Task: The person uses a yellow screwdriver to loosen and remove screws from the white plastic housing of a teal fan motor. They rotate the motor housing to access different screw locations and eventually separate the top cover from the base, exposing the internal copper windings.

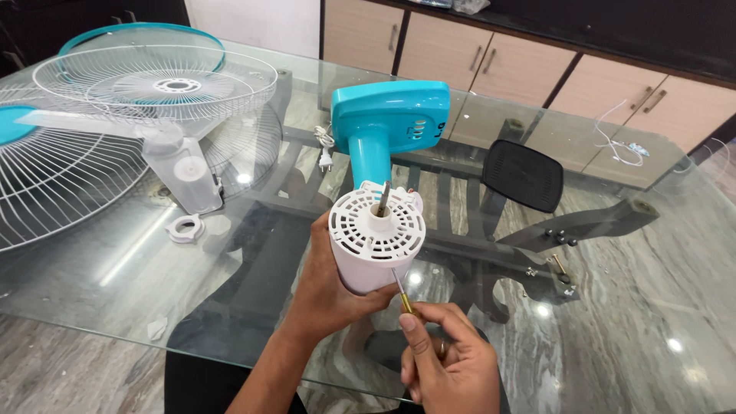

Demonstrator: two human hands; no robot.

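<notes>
A clear glass worktop (115, 291) on a dark frame stands over a grey marbled floor (613, 322), with beige cabinet doors with metal handles (491, 57) along the far wall. At the far left lie two round white wire fan guards with teal rims (153, 80), one stacked on the other, and a translucent white fan blade (180, 172) rests in front of them. Just beside the blade sits a small white plastic ring nut (185, 228).

Towards the middle, the left hand (326, 287) comes up from below, its grip wrapped round the side of the white cylindrical motor housing with a slotted face (376, 238), which is held above the worktop and tilted towards the camera (a metal shaft juts from its centre). The housing joins a teal plastic fan neck and base (387, 119) that rests on the glass behind it.

Just right of that, the right hand (448, 360) has its grip closed on a thin screwdriver with a yellow handle (400, 291), whose tip touches the housing's lower rim. Further right lie a black perforated plastic panel (524, 175) and a few loose screws (560, 264), and white wire (621, 146) lies beyond.
</notes>
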